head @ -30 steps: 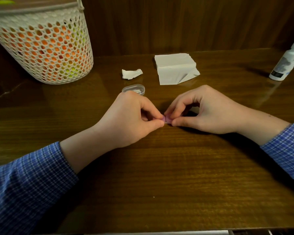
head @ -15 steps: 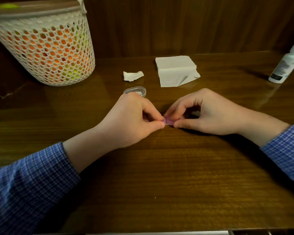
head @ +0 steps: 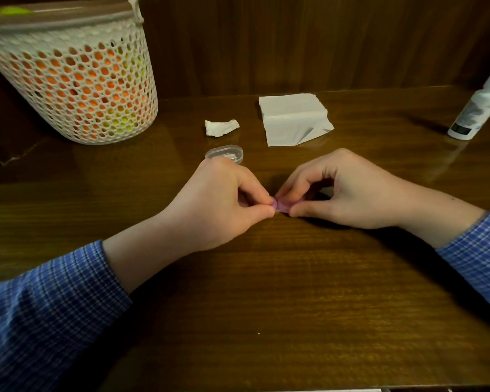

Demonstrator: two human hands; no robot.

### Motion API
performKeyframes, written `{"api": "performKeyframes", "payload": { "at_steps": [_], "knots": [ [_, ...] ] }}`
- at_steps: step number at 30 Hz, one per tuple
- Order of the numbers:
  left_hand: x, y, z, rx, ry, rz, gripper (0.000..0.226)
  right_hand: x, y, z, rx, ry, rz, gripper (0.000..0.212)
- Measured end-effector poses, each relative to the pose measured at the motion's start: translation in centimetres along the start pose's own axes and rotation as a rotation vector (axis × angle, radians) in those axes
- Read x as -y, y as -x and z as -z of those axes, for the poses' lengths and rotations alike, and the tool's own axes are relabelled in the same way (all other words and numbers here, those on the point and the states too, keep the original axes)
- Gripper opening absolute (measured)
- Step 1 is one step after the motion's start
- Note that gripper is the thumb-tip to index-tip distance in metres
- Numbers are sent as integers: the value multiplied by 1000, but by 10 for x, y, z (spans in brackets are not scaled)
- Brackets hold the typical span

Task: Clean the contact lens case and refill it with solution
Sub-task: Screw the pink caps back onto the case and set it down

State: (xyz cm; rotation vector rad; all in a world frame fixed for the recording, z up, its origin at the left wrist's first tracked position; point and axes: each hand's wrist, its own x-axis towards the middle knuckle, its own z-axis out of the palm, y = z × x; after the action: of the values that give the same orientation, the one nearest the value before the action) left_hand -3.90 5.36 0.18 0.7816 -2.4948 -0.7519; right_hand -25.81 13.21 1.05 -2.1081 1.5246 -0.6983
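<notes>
Our left hand (head: 218,205) and right hand (head: 343,193) meet low over the table (head: 266,306), fingers curled, both pinching the small purple case (head: 281,206) between thumb and fingertips. Beyond lie a clear lid (head: 224,153), a crumpled tissue (head: 220,127), folded tissues (head: 293,120), far right the bottle (head: 475,108).

Two hands (head: 221,205) (head: 348,190), one basket (head: 77,80), one bottle (head: 475,108), two tissues (head: 292,120) (head: 220,127), one clear case (head: 224,154).
</notes>
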Motion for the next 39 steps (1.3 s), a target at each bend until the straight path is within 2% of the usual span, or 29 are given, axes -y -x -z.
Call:
{"api": "performKeyframes", "payload": {
  "at_steps": [6, 13, 19, 25, 31, 34, 36, 37, 39],
  "knots": [
    [-1, 1, 2, 0, -28, -15, 13, 7, 1, -19, -197, 40, -32, 10],
    [-1, 1, -1, -14, -30, -11, 12, 5, 2, -11, -93, 49, -19, 5],
    [0, 1, -1, -27, -48, -5, 11, 9, 2, -24, -211, 99, -73, 5],
    [-3, 5, -6, -75, -73, 8, 11, 12, 2, -29, -250, 133, -84, 5],
    [2, 6, 1, -32, -78, -59, 14, 8, 2, -16, -131, 126, -20, 11],
    [14, -1, 14, -220, -48, -56, 15, 7, -6, -10, -239, 34, -21, 19],
    [27, -11, 28, -403, -46, 26, 17, -1, -22, -6, -340, 5, -49, 11],
    [35, -16, 34, -441, -86, 83, 24, -5, -33, -3, -361, 16, -63, 8],
    [53, -24, 40, -371, -181, 195, 48, -10, -58, 1, -350, 67, -67, 13]
  ]
}}
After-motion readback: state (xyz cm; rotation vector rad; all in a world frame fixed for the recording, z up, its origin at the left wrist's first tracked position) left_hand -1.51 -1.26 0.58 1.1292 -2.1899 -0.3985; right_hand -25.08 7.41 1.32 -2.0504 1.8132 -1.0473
